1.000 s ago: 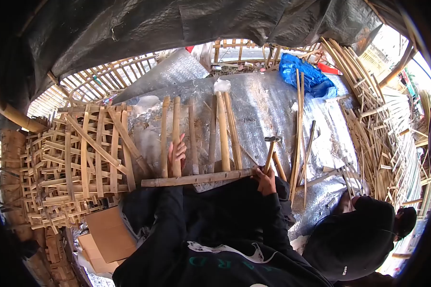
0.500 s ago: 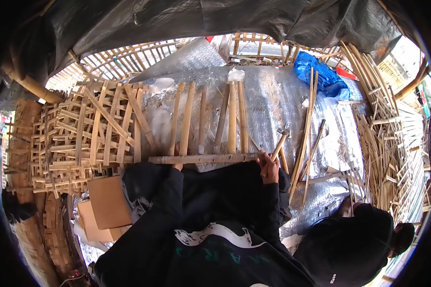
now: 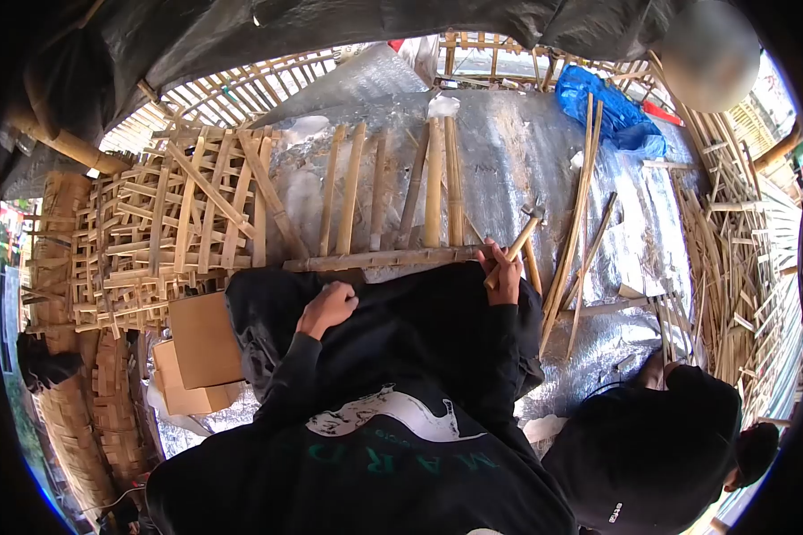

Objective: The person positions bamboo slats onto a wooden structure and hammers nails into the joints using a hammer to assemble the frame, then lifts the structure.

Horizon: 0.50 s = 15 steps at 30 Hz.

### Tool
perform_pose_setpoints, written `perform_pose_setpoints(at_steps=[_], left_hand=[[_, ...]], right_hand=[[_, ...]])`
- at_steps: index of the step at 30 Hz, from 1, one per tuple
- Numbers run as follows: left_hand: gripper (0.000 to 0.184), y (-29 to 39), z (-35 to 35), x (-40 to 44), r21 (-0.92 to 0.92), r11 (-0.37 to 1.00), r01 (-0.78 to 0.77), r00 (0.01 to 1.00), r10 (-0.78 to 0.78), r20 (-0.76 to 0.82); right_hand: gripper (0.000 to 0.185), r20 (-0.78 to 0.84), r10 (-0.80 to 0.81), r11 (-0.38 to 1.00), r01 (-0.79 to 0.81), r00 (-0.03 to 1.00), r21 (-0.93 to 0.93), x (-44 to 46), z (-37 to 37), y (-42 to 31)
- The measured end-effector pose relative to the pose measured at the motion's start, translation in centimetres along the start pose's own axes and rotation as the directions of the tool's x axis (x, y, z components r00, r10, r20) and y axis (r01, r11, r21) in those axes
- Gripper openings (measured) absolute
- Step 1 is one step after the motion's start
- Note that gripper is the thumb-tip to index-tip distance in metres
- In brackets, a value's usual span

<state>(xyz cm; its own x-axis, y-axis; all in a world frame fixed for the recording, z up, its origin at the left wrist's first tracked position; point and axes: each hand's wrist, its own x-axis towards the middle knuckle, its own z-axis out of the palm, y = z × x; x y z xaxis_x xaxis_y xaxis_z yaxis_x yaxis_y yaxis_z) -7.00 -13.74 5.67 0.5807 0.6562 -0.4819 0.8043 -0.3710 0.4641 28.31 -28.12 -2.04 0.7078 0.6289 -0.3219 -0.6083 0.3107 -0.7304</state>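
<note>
My right hand [image 3: 506,278] grips a hammer [image 3: 520,241] by its wooden handle, the metal head pointing up and away. That hand is beside the right end of a horizontal bamboo bar [image 3: 384,259], which lies across in front of my lap. Above my dark-clothed lap is my left hand [image 3: 328,309], fingers curled closed; whatever they may hold is hidden. Several upright bamboo slats [image 3: 350,189] run from the bar away over the silver sheet. A pair of slats [image 3: 453,178] stands near the bar's right part.
Stacked bamboo lattice panels [image 3: 120,241] lie left, with cardboard boxes [image 3: 207,341] below. Long loose strips [image 3: 580,232] rest on the silver foil sheet [image 3: 500,160] to the right. A blue tarp [image 3: 602,107] lies at the back. A co-worker in black [image 3: 642,455] sits close at lower right.
My left hand has come off the bamboo bar and drawn back over my lap, now closed. My right hand keeps the hammer. The view has tilted, and a blurred round patch appears at upper right.
</note>
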Motion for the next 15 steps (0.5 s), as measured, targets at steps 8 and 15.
perform_pose_setpoints(at_steps=[8, 15], left_hand=[[0.032, 7.9, 0.6, 15.9, -0.088, 0.902, -0.423, 0.793, 0.321, -0.518], [0.074, 5.9, 6.9, 27.0, -0.073, 0.951, -0.301, 0.842, 0.229, -0.489]], right_hand=[[0.009, 0.046, -0.041, 0.992, 0.046, 0.998, -0.114, 2.5, -3.5, 3.9], [0.015, -0.108, 0.088, 0.993, -0.079, 0.990, 0.082, 0.6, -0.4, 1.3]])
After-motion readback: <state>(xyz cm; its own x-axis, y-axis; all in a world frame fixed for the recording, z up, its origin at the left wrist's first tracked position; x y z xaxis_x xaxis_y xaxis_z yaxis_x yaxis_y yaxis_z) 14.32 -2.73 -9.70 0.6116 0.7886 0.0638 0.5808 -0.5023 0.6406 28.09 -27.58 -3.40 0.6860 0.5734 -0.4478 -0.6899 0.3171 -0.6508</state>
